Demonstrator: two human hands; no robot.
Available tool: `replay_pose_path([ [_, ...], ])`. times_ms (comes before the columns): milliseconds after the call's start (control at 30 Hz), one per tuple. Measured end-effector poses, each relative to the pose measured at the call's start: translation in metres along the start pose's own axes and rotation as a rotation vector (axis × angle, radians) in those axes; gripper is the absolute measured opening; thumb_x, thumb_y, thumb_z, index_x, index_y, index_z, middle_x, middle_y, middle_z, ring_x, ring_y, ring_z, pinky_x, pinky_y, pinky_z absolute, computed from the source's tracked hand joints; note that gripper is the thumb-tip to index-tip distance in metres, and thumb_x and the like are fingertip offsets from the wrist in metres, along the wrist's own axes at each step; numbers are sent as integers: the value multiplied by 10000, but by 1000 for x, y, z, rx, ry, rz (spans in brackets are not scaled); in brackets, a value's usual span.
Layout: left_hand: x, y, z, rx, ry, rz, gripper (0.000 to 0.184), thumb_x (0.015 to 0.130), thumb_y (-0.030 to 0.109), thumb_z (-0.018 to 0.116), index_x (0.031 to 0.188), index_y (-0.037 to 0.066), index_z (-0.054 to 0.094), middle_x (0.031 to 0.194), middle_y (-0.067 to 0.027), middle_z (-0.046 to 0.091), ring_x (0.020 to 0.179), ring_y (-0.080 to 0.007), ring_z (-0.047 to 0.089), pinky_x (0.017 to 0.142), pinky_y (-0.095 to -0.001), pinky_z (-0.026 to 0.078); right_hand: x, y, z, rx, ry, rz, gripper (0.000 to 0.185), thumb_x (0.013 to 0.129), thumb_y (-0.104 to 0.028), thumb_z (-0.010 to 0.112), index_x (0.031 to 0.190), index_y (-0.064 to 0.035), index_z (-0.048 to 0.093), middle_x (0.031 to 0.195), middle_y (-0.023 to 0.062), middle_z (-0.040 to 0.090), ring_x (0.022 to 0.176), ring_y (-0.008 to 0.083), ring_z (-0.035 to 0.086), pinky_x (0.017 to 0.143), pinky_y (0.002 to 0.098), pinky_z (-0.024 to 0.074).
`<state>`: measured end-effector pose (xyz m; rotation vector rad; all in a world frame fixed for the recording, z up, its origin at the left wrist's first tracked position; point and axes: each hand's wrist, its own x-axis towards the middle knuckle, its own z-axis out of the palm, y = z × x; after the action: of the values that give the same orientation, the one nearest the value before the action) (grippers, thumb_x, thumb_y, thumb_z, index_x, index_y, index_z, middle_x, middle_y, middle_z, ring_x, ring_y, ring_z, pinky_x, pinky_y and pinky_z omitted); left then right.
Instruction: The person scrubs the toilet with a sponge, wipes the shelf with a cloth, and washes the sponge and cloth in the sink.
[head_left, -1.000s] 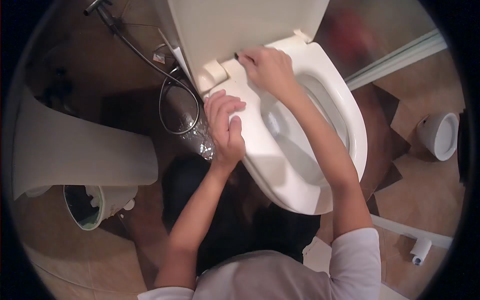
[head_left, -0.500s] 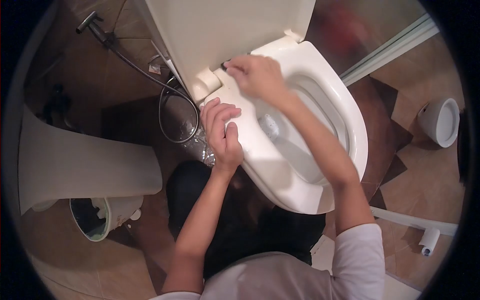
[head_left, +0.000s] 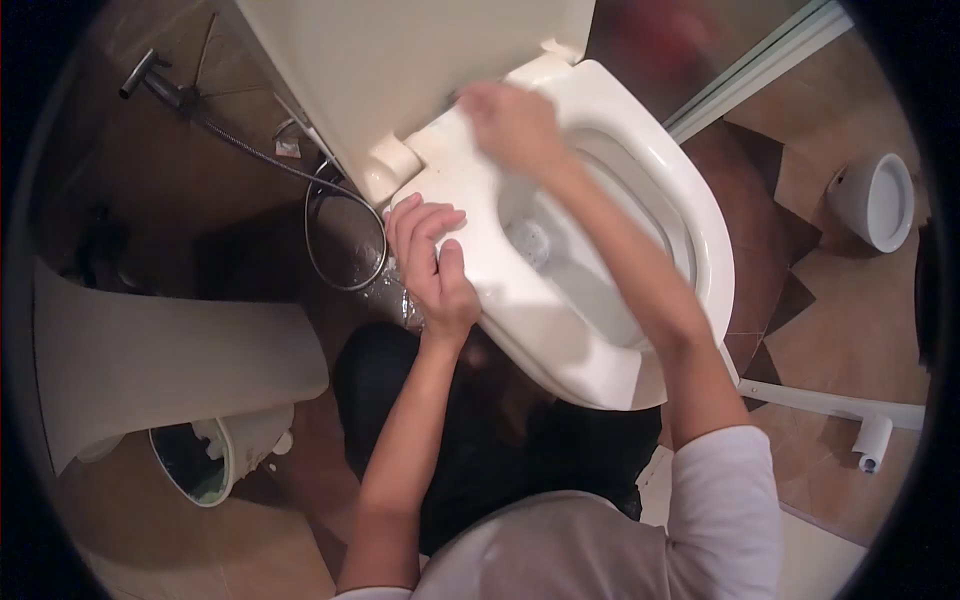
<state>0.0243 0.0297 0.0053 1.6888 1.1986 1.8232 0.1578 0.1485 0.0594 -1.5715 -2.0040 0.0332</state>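
A white toilet (head_left: 600,385) stands in the middle with its lid (head_left: 400,60) raised. My left hand (head_left: 430,260) rests on the near left rim, close to the hinge block (head_left: 385,168), its fingers slightly bent and the thumb apart. Over the back of the bowl, near the foot of the lid, is my right hand (head_left: 510,125), blurred by motion. Its fingers are pinched together at a small dark thing (head_left: 455,97), too smeared to name. Below my right forearm the bowl's inside shows.
At the left are a sink pedestal (head_left: 190,355), a tipped bin (head_left: 235,450) and a spray nozzle (head_left: 140,75) with a looped hose (head_left: 310,235). To the right stand a small white pot (head_left: 880,205), a white rail (head_left: 830,402) and a glass panel's frame (head_left: 760,65).
The view has shifted, so the toilet's back appears farther left and higher. My right hand has moved a little along the back edge; my left hand stays on the rim.
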Motion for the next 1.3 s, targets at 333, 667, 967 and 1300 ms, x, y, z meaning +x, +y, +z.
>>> replay_pose_path([
  [333,1,2,-2,12,-20,-5,230,726,9,445,886,5,612,991,-122,592,1150,-327,457,1056,-454,304,28,87,-30,-181,92,229,232,921,-259,492,958,-118,673,845,127,691,773,316,665,679,447,509],
  [667,0,2,-3,-15,-20,-22,221,728,19,450,883,1,607,1010,-131,583,1164,-327,446,1057,-447,301,19,86,-23,-168,57,154,244,915,-305,515,1027,-169,683,846,90,692,741,304,657,669,415,512],
  [967,0,-2,-2,-7,-56,9,222,726,16,448,879,-10,606,1014,-132,581,1159,-322,448,1045,-441,316,-25,5,6,142,63,-235,216,912,-257,513,999,-137,670,847,109,685,745,302,659,671,437,514],
  [1300,-1,-4,-4,-35,-1,10,195,727,41,470,857,-2,610,981,-143,599,1115,-337,468,1035,-459,318,-47,33,3,-155,158,-141,143,933,-230,495,939,-123,589,679,130,634,622,317,631,558,450,483],
])
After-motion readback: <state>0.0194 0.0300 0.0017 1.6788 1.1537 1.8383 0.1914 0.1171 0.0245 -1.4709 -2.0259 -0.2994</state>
